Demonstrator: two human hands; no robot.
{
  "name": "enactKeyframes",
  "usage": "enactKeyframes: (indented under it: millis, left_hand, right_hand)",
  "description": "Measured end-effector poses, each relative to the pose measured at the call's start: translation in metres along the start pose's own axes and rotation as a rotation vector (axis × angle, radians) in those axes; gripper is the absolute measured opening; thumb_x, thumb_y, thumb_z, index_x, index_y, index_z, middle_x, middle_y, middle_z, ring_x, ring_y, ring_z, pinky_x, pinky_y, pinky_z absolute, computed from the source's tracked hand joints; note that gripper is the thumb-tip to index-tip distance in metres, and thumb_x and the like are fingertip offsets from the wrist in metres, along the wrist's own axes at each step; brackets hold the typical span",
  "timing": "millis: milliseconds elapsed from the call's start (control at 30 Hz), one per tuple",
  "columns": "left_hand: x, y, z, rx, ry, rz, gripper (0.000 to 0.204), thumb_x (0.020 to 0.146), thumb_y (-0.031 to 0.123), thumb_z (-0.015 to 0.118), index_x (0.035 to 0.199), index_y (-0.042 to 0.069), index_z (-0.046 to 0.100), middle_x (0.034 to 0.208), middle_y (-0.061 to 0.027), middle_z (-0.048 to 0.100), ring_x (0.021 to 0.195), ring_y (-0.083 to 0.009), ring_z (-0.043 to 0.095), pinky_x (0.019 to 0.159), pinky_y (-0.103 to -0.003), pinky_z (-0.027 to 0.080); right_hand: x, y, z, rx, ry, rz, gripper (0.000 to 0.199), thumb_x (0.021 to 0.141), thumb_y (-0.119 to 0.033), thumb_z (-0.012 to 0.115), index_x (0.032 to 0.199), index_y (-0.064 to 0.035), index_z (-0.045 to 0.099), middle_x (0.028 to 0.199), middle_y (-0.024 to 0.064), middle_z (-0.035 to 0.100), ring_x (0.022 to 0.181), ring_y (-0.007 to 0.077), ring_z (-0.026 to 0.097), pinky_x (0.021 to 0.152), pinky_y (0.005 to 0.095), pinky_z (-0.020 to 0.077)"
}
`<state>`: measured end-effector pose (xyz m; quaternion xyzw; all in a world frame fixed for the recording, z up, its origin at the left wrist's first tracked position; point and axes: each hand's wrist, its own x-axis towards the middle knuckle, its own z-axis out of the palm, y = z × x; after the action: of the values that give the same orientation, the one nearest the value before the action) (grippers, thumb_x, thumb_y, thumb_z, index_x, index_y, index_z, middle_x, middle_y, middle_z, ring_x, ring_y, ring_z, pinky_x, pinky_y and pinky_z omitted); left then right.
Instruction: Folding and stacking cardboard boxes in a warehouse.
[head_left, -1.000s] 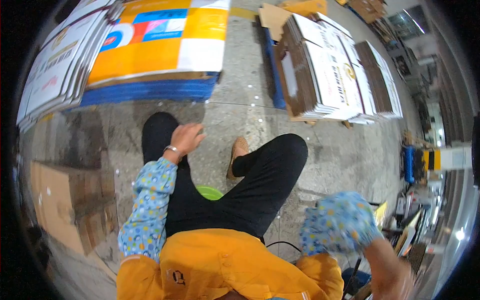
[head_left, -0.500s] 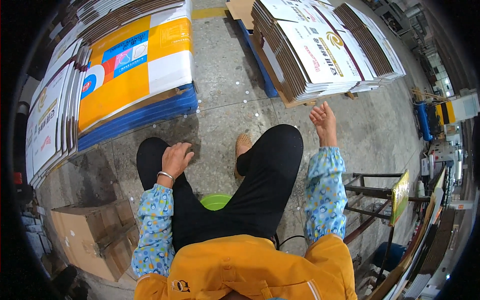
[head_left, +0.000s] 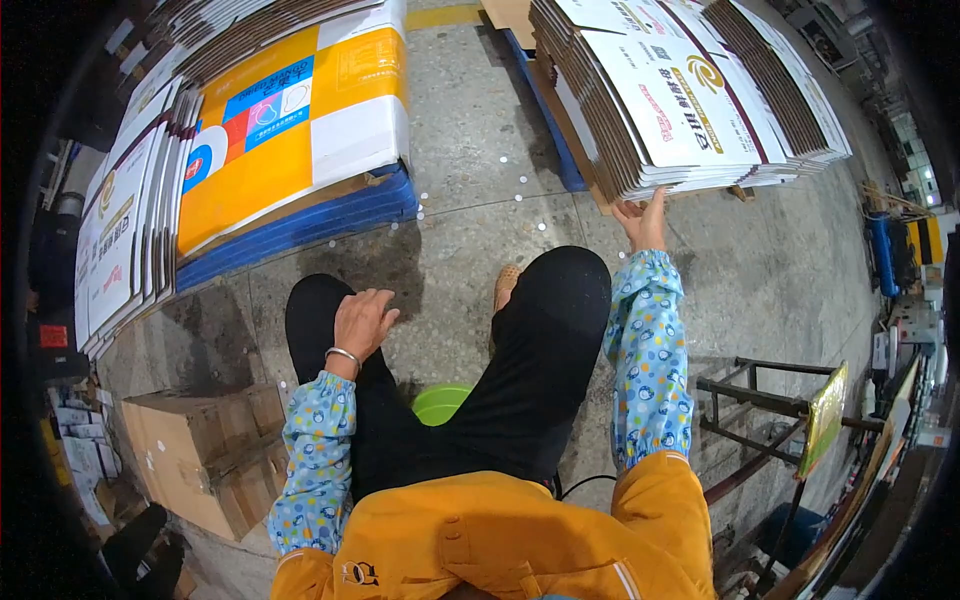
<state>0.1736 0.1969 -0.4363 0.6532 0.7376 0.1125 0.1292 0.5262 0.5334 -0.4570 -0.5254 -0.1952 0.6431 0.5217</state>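
My right hand (head_left: 643, 222) reaches forward to the near edge of a stack of flattened white cartons (head_left: 650, 110). Its thumb and fingers are apart, with nothing seen in them; whether the fingertips touch the lowest cartons is hard to make out. Over my left thigh hovers or rests my left hand (head_left: 362, 322), fingers loosely stretched and holding nothing. A silver bangle (head_left: 345, 356) circles that wrist. Ahead of the left hand lies an orange and white carton (head_left: 265, 200) on top of a pile, with more white flattened cartons (head_left: 112, 245) leaning beside it.
A blue pallet (head_left: 300, 228) carries the left pile; another blue edge (head_left: 568, 165) shows under the right stack. Near my left side is a worn brown box (head_left: 165, 450). Between my legs shows something round and green (head_left: 440, 403). A dark metal frame (head_left: 755, 408) stands at right.
My right hand has moved up to the near edge of the white carton stack. The left hand stays over the thigh. The view has shifted, moving the surroundings slightly rightward.
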Motion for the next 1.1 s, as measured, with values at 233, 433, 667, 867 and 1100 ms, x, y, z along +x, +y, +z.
enactKeyframes:
  millis: [233, 433, 667, 867, 1100]
  left_hand:
    - [-0.007, 0.006, -0.001, 0.027, 0.019, -0.031, 0.025, 0.078, 0.022, 0.063, 0.099, 0.008, 0.059, 0.084, -0.0089, 0.06, 0.083, -0.026, 0.057, 0.072, -0.037, 0.041]
    - [-0.013, 0.017, -0.011, -0.013, 0.09, -0.029, 0.026, 0.077, 0.021, 0.064, 0.098, 0.007, 0.059, 0.086, -0.0082, 0.06, 0.083, -0.0249, 0.056, 0.073, -0.036, 0.041]
    - [-0.033, 0.051, -0.066, -0.146, 0.169, 0.006, 0.032, 0.075, 0.018, 0.065, 0.104, 0.006, 0.058, 0.091, -0.0082, 0.059, 0.085, -0.0259, 0.055, 0.075, -0.036, 0.042]
    - [-0.041, 0.036, -0.072, -0.188, 0.201, -0.004, 0.035, 0.075, 0.018, 0.065, 0.106, 0.004, 0.057, 0.094, -0.0095, 0.058, 0.087, -0.0256, 0.055, 0.08, -0.038, 0.042]
    - [-0.036, 0.018, -0.061, -0.42, 0.181, 0.111, 0.04, 0.072, 0.019, 0.066, 0.107, 0.002, 0.058, 0.093, -0.0086, 0.059, 0.086, -0.0244, 0.055, 0.078, -0.036, 0.042]
  right_hand:
    - [0.013, 0.002, 0.012, 0.125, 0.083, 0.037, 0.08, 0.089, -0.053, 0.037, 0.133, 0.008, 0.012, 0.125, 0.0313, 0.027, 0.116, 0.0434, 0.036, 0.099, 0.0495, 0.034]
    - [0.019, -0.005, 0.01, 0.139, 0.092, -0.015, 0.072, 0.087, -0.054, 0.042, 0.134, -0.003, 0.023, 0.122, 0.025, 0.03, 0.105, 0.0386, 0.041, 0.091, 0.0497, 0.0406]
    - [0.015, -0.011, 0.008, -0.277, 0.133, 0.038, 0.083, 0.083, -0.069, 0.026, 0.14, -0.0096, 0.015, 0.139, 0.0254, 0.014, 0.119, 0.0416, 0.033, 0.097, 0.0531, 0.0311]
    - [0.011, -0.001, 0.029, 0.1, 0.079, -0.11, 0.085, 0.083, -0.063, 0.039, 0.138, -0.0023, 0.015, 0.139, 0.0218, 0.017, 0.125, 0.0381, 0.026, 0.099, 0.0528, 0.0321]
    - [-0.004, -0.013, 0.04, -0.007, 0.242, -0.081, 0.066, 0.083, -0.06, 0.029, 0.131, -0.0145, 0.033, 0.133, 0.0159, 0.031, 0.111, 0.0348, 0.037, 0.079, 0.0442, 0.0413]
